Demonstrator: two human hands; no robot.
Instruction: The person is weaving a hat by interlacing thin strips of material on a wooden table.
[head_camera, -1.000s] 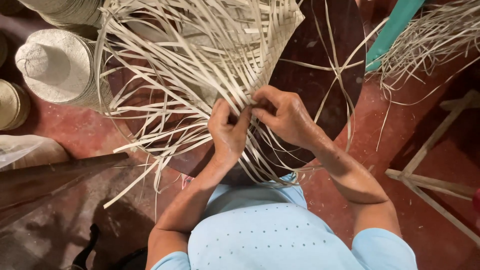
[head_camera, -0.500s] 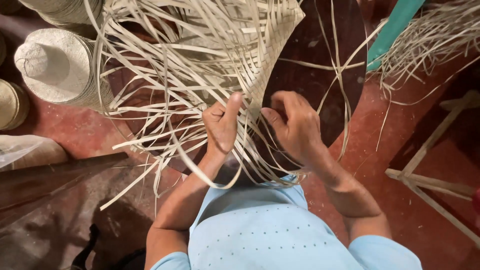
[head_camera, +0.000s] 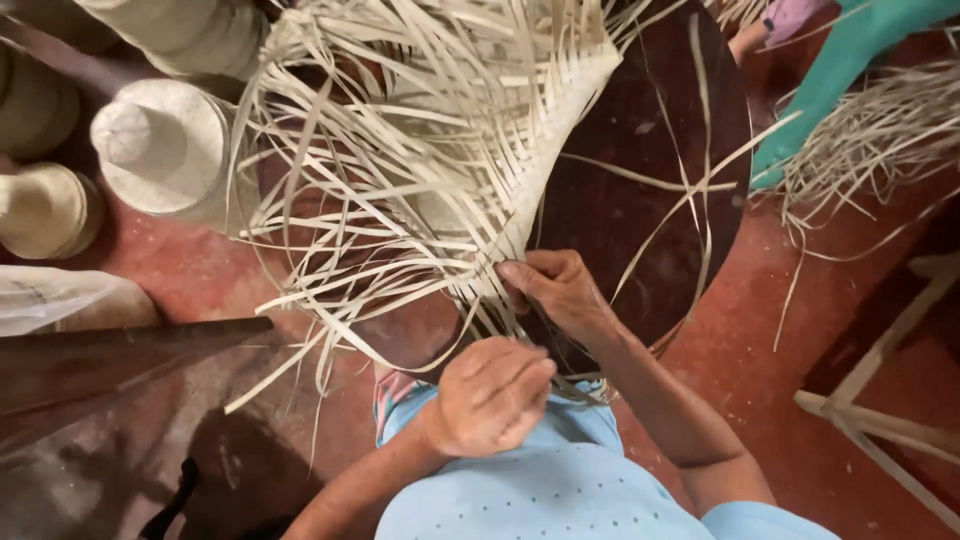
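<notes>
Right hand (head_camera: 560, 295): its fingers (head_camera: 520, 275) are narrow, pinched on pale straw strips at the lower edge of the woven straw piece (head_camera: 470, 140)
Left hand (head_camera: 490, 395): curled into a loose fist just below the right fingers, knuckles up; whether it grips any strand cannot be told
Woven straw piece: spreads up and away from the right fingers, a tight plaited patch near its top and right edge, many loose strips fanning out to the left and downward
Round dark board (head_camera: 640, 190): lies under the weaving, beyond and to the right of the fingers, with single strips trailing across it
Finished straw hats (head_camera: 160, 145): stacked and standing well apart, far left of the fingers, on the red floor (head_camera: 770, 330)
Loose straw bundle (head_camera: 880, 130): far right of the fingers, beside a teal-clad limb (head_camera: 850, 60) of another person
Pale wooden frame (head_camera: 880, 410): lower right, well apart from both hands
</notes>
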